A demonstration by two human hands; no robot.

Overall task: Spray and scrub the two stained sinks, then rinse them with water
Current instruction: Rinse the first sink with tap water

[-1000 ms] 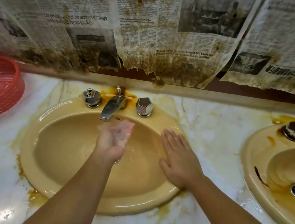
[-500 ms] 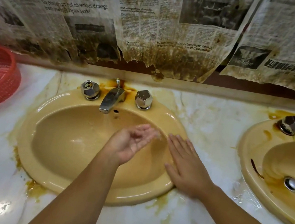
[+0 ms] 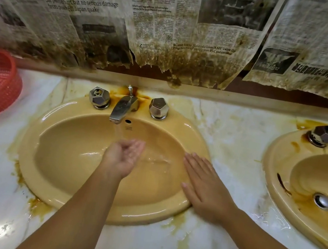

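Our left hand point(image 3: 123, 156) cupped, empty, under the tap point(image 3: 122, 108), right hand point(image 3: 205, 193) flat on the sink point(image 3: 28, 151) rim — beyond both, newspaper point(image 3: 81, 3) reading "Japan quake", "MY Value Up"

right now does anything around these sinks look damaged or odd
The newspaper sheets hanging on the wall have torn, brown-stained lower edges. Orange stains pool behind the chrome faucet, and dark brown streaks mark the yellow right-hand sink.

one head-worn camera looks forward and steeply down from close above the near edge of the counter point(image 3: 233, 136), left sink point(image 3: 30, 144) centred, right sink point(image 3: 272, 165) cut off at right, newspaper point(image 3: 175, 27) far.
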